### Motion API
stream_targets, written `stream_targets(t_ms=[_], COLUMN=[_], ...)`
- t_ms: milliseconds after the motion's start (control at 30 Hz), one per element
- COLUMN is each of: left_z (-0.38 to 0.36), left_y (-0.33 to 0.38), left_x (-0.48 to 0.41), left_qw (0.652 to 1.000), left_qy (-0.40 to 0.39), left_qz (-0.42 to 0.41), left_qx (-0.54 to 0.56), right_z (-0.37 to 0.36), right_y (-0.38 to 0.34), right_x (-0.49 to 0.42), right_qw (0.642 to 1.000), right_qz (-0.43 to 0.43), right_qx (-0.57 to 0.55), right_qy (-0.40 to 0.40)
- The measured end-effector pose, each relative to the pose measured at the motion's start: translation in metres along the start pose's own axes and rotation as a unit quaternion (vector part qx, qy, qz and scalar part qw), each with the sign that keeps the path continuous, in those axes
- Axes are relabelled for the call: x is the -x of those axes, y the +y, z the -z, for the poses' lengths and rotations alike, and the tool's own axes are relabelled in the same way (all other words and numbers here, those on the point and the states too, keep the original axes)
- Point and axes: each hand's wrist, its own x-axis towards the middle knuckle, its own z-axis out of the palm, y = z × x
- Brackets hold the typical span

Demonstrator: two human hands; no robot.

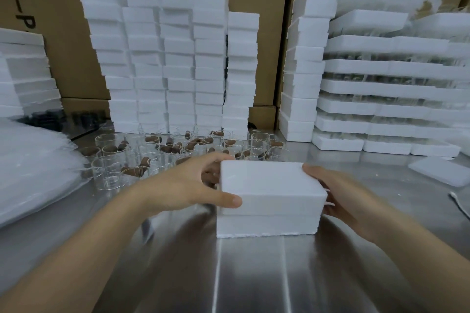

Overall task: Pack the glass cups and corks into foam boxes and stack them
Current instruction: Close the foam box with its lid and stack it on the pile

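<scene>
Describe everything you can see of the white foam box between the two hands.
The foam box is a white, matte rectangular block in two parts: a lid over a base, with a seam along the front. It is closed and stands on the steel table. The left hand holds its left side, the right hand its right side.

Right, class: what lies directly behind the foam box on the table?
Behind the foam box stand glass cups, many holding brown corks, with stacked foam boxes beyond. The box hides whatever sits closest behind.
</scene>
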Motion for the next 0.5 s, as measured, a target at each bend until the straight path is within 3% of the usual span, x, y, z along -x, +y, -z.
stream_targets(t_ms=[167,500], left_z=[0.0016,-0.0016], left_y=[0.0017,-0.0052], left_x=[0.0022,0.0019], left_qw=[1.0,0.998], left_qy=[-0.01,-0.006], left_qz=[0.003,0.022], left_qx=[-0.02,0.062], right_z=[-0.0041,-0.0068], right_y=[0.0001,0.0038], right_x=[0.0016,0.0055], right_qw=[1.0,0.999], right_qz=[-0.01,0.023], right_qx=[-0.007,0.016], right_qy=[-0.002,-0.023])
